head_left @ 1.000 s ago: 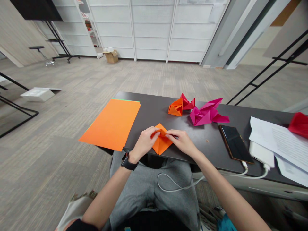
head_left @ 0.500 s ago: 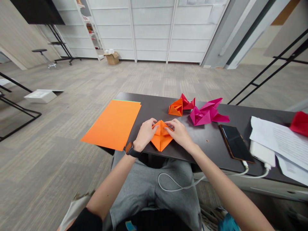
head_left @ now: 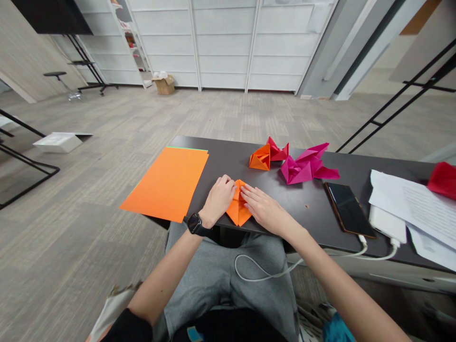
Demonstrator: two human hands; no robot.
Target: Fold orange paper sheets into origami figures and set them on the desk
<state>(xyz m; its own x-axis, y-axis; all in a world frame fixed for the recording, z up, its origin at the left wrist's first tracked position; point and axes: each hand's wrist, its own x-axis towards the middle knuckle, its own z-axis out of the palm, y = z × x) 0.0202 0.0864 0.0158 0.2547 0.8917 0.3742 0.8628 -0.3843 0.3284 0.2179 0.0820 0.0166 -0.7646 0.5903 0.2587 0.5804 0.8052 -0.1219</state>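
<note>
The L hand (head_left: 220,199) sits on the desk just left of the folded orange paper (head_left: 238,212), which lies flat on the dark desk (head_left: 228,154) near its front edge, a narrow pointed shape w/ the tip toward the person. The L hand is half-curled, fingers down against the paper's left side; no lift, and whether it's really pinching can't be told from this view. A black smartwatch (head_left: 195,224) is on that wrist. The R hand (head_left: 265,211) is open, fingers nearly straight and together, laid across the paper's right side, tips close to the L hand's fingers (flat press, no grip visible).

Just left of the hands, a stack of orange paper sheets (head_left: 164,183) lies on the desk, overhanging its edge. Further up, a small orange origami piece (head_left: 261,159) touches a red origami piece (head_left: 278,152), w/ a larger magenta origami piece (head_left: 302,166) just beside them. To the right: a smartphone (head_left: 348,210) face up, a white power bank (head_left: 387,224), printed papers (head_left: 409,204) partly under it, and a red paper piece (head_left: 443,180) at the frame edge. A white cable (head_left: 256,270) loops down over the person's grey sweatpants (head_left: 213,266).
</note>
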